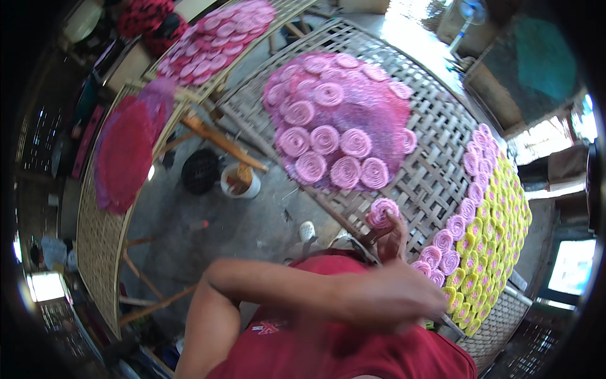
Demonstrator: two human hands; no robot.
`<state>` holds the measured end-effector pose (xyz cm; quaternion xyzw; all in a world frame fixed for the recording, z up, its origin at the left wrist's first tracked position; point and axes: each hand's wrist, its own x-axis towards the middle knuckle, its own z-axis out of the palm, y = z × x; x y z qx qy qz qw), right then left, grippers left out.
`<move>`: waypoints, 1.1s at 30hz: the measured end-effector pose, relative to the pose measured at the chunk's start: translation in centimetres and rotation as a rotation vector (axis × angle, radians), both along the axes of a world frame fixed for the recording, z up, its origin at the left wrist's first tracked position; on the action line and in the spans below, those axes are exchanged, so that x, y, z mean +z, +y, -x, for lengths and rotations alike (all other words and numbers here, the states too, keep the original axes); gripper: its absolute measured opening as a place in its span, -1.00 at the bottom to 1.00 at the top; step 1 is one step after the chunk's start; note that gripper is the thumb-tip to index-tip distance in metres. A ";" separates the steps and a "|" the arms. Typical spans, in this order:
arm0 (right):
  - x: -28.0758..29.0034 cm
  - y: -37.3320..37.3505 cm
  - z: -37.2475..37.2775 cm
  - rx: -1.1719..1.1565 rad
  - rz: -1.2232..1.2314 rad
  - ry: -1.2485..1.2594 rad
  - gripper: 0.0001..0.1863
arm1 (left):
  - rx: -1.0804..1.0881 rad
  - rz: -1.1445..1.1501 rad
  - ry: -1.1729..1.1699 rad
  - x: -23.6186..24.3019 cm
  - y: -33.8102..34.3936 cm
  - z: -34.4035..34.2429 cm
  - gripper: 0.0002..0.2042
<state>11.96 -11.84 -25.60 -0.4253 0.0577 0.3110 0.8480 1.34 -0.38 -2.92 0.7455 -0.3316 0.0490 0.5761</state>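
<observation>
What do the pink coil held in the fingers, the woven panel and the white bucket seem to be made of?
Pink coil: perhaps a dough-like paste, matte; ridged strands wind in a spiral.
Woven panel: probably split bamboo or cane, dull greyish; flat strips cross with open gaps.
White bucket: likely plastic; its wall looks smooth and even.
</observation>
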 end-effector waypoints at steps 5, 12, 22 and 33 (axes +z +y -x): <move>1.7 -3.0 -1.4 -0.035 0.189 -0.149 -0.66 | 0.888 -0.116 0.207 -10.5 7.9 -3.6 -0.90; 3.9 -9.6 -11.1 -0.040 0.794 -0.625 -0.65 | 1.115 -0.986 -0.038 -20.3 14.5 -12.0 -0.46; 2.5 -12.6 -24.0 -0.225 1.429 -1.209 -0.70 | 1.111 -0.590 0.021 -18.7 12.8 -13.9 -0.35; 4.3 -7.2 -12.8 0.111 0.792 -0.541 -0.56 | 0.903 -0.213 0.094 -14.3 4.9 -12.9 -0.37</move>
